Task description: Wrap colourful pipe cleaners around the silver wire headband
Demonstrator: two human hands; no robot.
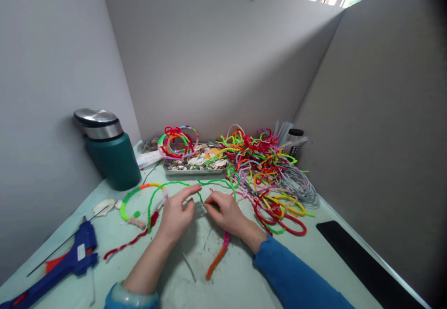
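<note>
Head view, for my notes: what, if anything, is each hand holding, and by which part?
The right hand seems to pinch a green strand; at which part cannot be told. Whether the left hand holds anything is unclear.

Right hand pinching green strand; left hand close by, finger and thumb parted. Metal tray behind.

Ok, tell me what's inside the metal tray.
The metal tray holds a heap of small, mostly pale pieces, some orange. Multicolored rings hide part of its left end, and fuzzy strands its right; whatever they cover can't be seen.
</note>
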